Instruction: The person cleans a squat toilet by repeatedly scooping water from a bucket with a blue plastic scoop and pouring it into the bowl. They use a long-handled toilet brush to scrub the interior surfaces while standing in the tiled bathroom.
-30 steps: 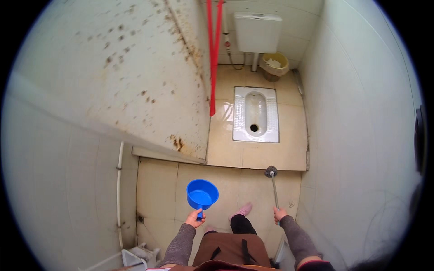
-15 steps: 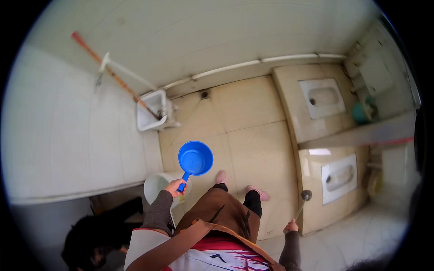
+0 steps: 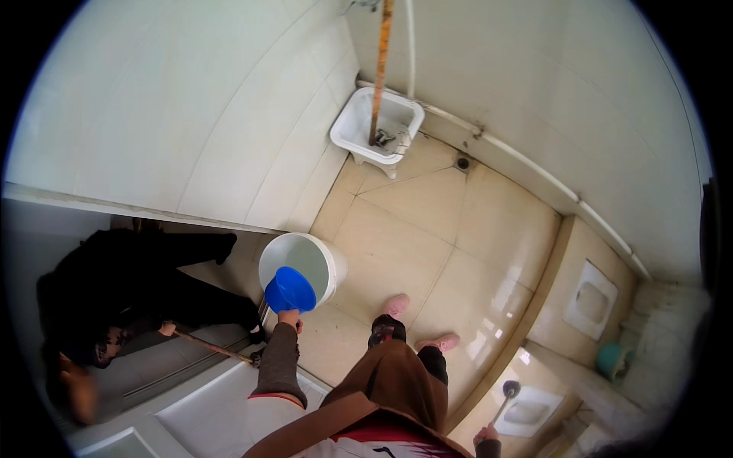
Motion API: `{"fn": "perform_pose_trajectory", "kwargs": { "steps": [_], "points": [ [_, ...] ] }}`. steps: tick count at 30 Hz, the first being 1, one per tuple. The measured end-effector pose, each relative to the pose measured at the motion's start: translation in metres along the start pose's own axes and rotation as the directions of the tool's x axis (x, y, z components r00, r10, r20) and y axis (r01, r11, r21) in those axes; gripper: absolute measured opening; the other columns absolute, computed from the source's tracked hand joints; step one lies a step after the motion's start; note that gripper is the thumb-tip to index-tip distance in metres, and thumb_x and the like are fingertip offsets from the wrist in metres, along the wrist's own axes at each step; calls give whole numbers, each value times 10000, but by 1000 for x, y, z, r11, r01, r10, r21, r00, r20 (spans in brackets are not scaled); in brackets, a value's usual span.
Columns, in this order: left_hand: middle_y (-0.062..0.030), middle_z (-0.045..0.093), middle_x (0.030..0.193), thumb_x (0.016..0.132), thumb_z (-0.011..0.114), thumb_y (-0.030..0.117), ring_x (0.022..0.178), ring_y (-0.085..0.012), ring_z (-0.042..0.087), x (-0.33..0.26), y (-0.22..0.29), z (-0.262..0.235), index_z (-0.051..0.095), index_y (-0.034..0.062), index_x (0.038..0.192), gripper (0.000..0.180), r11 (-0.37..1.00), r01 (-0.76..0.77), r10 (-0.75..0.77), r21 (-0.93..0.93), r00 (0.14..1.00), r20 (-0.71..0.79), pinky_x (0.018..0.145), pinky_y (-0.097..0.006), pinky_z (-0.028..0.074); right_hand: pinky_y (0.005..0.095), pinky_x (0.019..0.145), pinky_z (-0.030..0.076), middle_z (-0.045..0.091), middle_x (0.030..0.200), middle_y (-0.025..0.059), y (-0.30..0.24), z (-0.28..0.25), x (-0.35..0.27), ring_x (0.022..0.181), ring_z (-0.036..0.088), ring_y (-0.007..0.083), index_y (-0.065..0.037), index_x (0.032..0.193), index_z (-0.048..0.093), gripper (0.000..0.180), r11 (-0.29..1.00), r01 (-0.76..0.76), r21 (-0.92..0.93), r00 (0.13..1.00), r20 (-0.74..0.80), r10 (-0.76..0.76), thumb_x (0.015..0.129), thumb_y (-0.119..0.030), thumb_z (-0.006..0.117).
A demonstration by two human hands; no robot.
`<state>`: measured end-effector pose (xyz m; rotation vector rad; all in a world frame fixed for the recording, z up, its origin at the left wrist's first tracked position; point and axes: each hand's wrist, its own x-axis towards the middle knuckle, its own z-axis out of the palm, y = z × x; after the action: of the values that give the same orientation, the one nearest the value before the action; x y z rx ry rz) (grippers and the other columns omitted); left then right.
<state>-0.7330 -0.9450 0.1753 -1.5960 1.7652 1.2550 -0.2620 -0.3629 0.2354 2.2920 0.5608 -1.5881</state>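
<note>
My left hand (image 3: 289, 318) is closed round the handle of a blue water dipper (image 3: 291, 287). The dipper is tilted at the near rim of a white bucket (image 3: 334, 269) standing on the tiled floor; whether it holds water I cannot tell. Low on the right, my right hand (image 3: 484, 436) grips the handle of a toilet brush (image 3: 502, 407). Its dark round head (image 3: 511, 389) is up, over the edge of the nearer squat toilet (image 3: 534, 416) in this view; whether it touches I cannot tell.
Against the far wall stands a white mop sink (image 3: 347, 127) with an orange-brown pole (image 3: 381, 69) in it. A floor drain (image 3: 463, 162) lies beside it. Another squat toilet (image 3: 592, 300) and a teal bin (image 3: 611, 360) are at right. At left, a person in black (image 3: 153, 267) holds a stick (image 3: 210, 345).
My view has turned left. The blue dipper has gone from level beside the bucket to tilted over its rim. The brush stays in my right hand, and the person in black now shows more fully.
</note>
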Motion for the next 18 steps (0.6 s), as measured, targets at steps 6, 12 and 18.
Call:
{"fn": "perform_pose_trajectory", "kwargs": {
  "steps": [6, 12, 18],
  "points": [
    [-219, 595, 775, 791, 509, 72, 623, -332, 592, 146, 26, 32, 579, -76, 829, 168, 942, -61, 126, 331, 976, -177, 480, -417, 457, 295, 330, 240, 234, 444, -23, -45, 45, 5, 327, 249, 123, -105, 727, 379, 427, 949, -29, -315, 985, -170, -27, 896, -496, 400],
    [-249, 607, 835, 791, 557, 125, 778, -404, 577, 275, 5, 57, 598, -60, 815, 191, 811, -6, 136, 585, 975, -178, 673, -496, 449, 328, 332, 250, 243, 464, 10, -61, 80, 15, 330, 273, 148, -66, 832, 386, 401, 845, -52, -533, 972, -221, -80, 900, -461, 394],
    [-154, 570, 686, 765, 562, 104, 540, -237, 539, 269, 8, 116, 558, -41, 747, 146, 987, 26, -21, 157, 999, -36, 423, -358, 393, 352, 313, 312, 283, 466, 23, -83, 114, 15, 324, 320, 164, -61, 844, 393, 376, 721, -39, -692, 968, -205, -144, 898, -434, 400]
  ]
}}
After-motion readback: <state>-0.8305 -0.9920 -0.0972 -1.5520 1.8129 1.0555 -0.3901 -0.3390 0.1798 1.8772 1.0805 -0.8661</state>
